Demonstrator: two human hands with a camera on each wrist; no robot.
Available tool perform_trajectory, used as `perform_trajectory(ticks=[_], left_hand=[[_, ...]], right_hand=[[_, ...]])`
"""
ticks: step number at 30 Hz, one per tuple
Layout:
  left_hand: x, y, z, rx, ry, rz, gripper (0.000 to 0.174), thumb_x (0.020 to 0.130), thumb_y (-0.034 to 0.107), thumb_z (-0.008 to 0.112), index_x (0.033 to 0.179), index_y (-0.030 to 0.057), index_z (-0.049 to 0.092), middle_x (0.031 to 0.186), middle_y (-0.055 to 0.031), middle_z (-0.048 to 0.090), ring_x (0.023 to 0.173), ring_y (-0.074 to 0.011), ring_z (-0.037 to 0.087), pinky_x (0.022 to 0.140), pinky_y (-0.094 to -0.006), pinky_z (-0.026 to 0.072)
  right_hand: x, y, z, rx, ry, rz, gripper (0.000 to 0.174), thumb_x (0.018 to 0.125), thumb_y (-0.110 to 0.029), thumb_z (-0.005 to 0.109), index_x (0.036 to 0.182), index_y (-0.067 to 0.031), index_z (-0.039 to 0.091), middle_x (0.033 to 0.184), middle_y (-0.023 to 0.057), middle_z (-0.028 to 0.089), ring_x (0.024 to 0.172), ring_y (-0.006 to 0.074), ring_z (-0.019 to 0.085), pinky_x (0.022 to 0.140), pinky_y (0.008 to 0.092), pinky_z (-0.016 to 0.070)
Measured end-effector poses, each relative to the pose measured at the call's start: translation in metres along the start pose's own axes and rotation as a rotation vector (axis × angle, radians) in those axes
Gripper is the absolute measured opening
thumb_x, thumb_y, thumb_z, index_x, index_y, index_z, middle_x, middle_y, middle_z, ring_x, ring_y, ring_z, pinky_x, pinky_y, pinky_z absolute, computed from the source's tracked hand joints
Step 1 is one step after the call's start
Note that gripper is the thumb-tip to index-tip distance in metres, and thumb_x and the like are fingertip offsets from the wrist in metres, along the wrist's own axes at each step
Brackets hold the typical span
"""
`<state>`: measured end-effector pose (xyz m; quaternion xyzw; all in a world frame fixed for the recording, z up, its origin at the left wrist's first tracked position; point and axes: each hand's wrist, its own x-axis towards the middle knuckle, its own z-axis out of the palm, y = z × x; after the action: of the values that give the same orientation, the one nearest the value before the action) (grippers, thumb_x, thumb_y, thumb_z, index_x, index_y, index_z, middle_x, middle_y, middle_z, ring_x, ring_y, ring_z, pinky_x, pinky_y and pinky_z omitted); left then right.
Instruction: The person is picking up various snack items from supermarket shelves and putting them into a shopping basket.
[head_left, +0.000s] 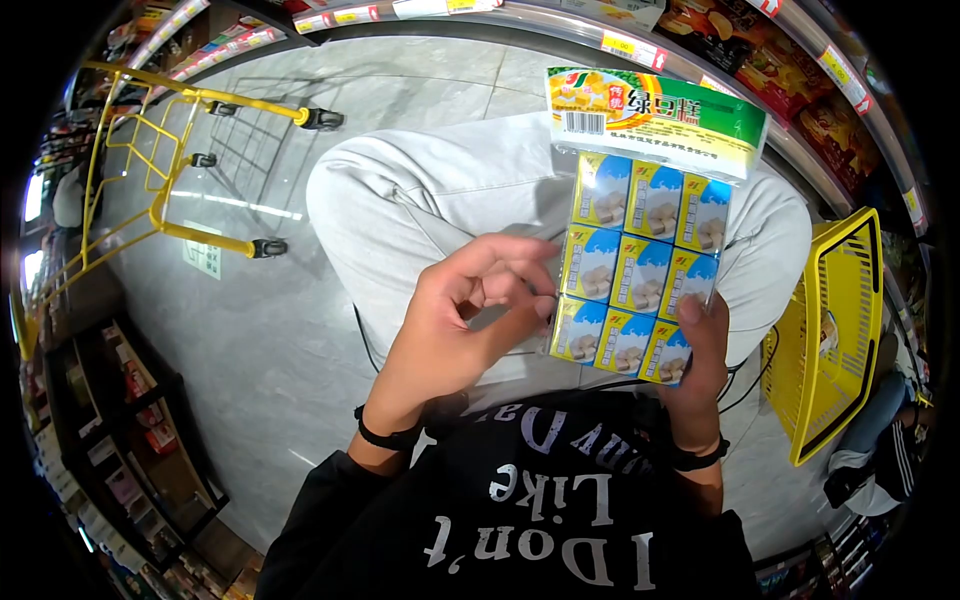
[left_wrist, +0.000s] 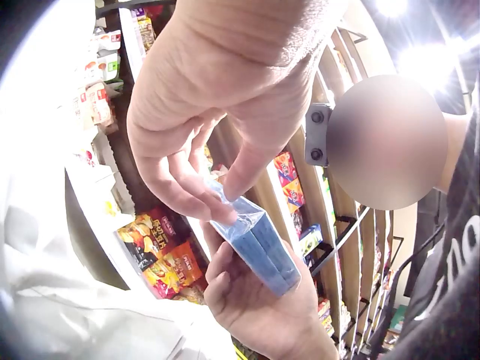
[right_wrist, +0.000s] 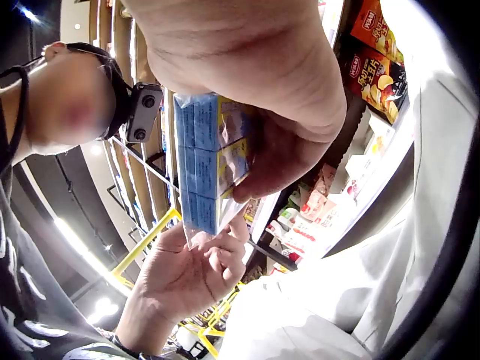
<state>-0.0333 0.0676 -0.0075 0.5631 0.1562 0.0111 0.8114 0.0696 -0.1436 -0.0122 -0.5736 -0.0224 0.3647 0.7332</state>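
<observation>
A clear-wrapped pack of mung bean cakes [head_left: 640, 265], small blue and yellow boxes in rows under a printed header [head_left: 655, 120], is held upright over the person's lap. At its right side, the right hand [head_left: 703, 350] grips the lower corner, thumb over the front. The left hand [head_left: 470, 310] is at the opposite edge, with thumb and fingers bent toward the film. In the left wrist view, the left hand's fingertips [left_wrist: 229, 206] pinch clear film at the end of the pack [left_wrist: 262, 247]. The blue box sides [right_wrist: 201, 165] face the right wrist camera.
The person sits cross-legged in light trousers [head_left: 430, 180] on a grey tiled floor [head_left: 255, 350]. A yellow shopping basket [head_left: 825, 335] stands at the right, and a yellow wheeled cart [head_left: 150, 180] at the left. Snack shelves [head_left: 620, 45] curve around the front; a dark display rack [head_left: 130, 420] is lower left.
</observation>
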Motion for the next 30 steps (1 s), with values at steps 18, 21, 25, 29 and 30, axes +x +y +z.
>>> perform_trajectory(ticks=[18,21,25,29,30], left_hand=[[0.000,0.007,-0.005,0.170,-0.121,-0.056,0.012,0.083,-0.009,0.063,0.090,0.0001,0.062,0.085,-0.0009,0.066,0.076,-0.0073,0.063,0.074,-0.0226,0.0473],[0.000,0.010,-0.005,0.163,-0.110,-0.095,0.012,0.082,-0.009,0.063,0.089,0.0001,0.062,0.085,-0.0010,0.066,0.078,-0.0076,0.063,0.074,-0.0226,0.0473],[0.001,0.008,-0.008,0.170,-0.124,-0.082,0.013,0.080,-0.009,0.063,0.089,0.0003,0.063,0.085,-0.0009,0.066,0.078,-0.0076,0.063,0.075,-0.0227,0.0473],[0.002,0.007,-0.008,0.188,-0.121,-0.073,0.011,0.080,-0.008,0.063,0.088,0.0004,0.063,0.084,-0.0008,0.066,0.077,-0.0073,0.062,0.075,-0.0229,0.0472],[0.002,0.007,-0.008,0.180,-0.118,-0.076,0.011,0.080,-0.008,0.063,0.087,0.0004,0.063,0.083,-0.0006,0.065,0.077,-0.0072,0.061,0.075,-0.0229,0.0471]], right_hand=[[-0.003,0.000,-0.002,0.003,-0.053,-0.014,0.056,0.094,-0.039,0.055,0.130,0.0045,0.050,0.118,0.0152,0.066,0.100,0.0194,0.069,0.084,0.0305,0.0546],[-0.002,-0.001,0.000,-0.015,-0.043,-0.019,0.057,0.093,-0.039,0.056,0.129,0.0049,0.052,0.116,0.0154,0.068,0.098,0.0195,0.070,0.082,0.0303,0.0553],[-0.002,0.001,0.000,0.013,-0.030,-0.023,0.057,0.093,-0.038,0.056,0.129,0.0053,0.052,0.116,0.0159,0.067,0.098,0.0195,0.070,0.082,0.0302,0.0556],[-0.001,0.000,-0.004,0.007,-0.066,-0.027,0.058,0.092,-0.038,0.058,0.129,0.0060,0.052,0.116,0.0165,0.068,0.097,0.0198,0.070,0.082,0.0302,0.0558],[-0.001,0.000,-0.004,0.008,-0.071,-0.020,0.058,0.092,-0.038,0.058,0.129,0.0062,0.052,0.116,0.0166,0.068,0.097,0.0198,0.070,0.082,0.0302,0.0558]])
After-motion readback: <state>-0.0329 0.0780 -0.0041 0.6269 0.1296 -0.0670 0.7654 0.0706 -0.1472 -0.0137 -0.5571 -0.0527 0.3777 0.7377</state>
